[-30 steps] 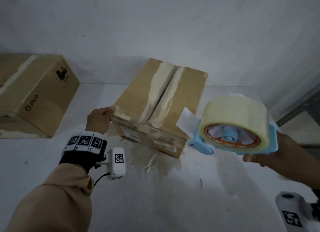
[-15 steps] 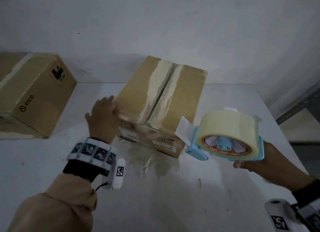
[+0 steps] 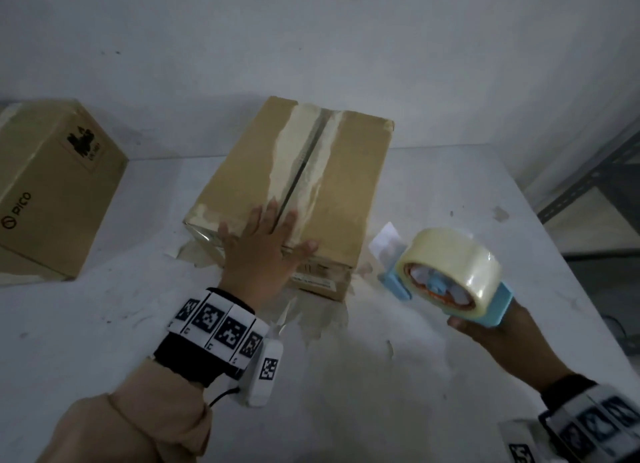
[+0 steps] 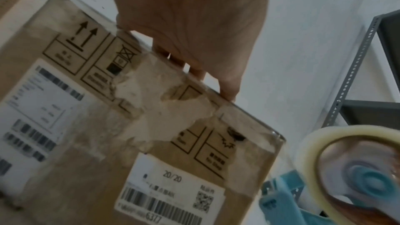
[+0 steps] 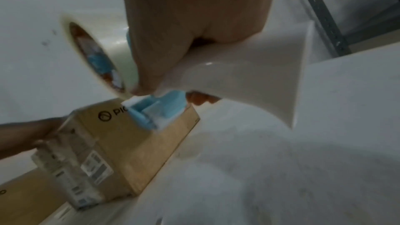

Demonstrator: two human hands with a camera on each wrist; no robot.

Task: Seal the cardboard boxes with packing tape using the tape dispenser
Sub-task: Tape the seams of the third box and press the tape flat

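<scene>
A cardboard box point(image 3: 339, 192) stands in the middle of the white table, with torn pale strips along its closed top seam point(image 3: 304, 161). My left hand point(image 3: 266, 241) lies flat on the near end of its top, fingers spread across the seam. The box's front face with labels point(image 4: 164, 186) fills the left wrist view below my left hand point(image 4: 190, 28). My right hand point(image 3: 485, 327) grips a light blue tape dispenser point(image 3: 498, 303) carrying a roll of clear tape point(image 3: 453, 262), held just right of the box, a loose tape end point(image 3: 388, 237) sticking out. The right wrist view shows the dispenser point(image 5: 158, 114) and roll point(image 5: 97, 57).
A second cardboard box point(image 3: 52, 185) marked PICO stands at the left of the table point(image 3: 433, 376). Old tape scraps point(image 3: 311, 317) stick to the table in front of the middle box. A grey metal shelf point(image 3: 595, 192) stands at the right, a white wall behind.
My left hand went from the box's near left corner up onto its top and now lies flat across the seam. The dispenser in my right hand came lower and slightly right.
</scene>
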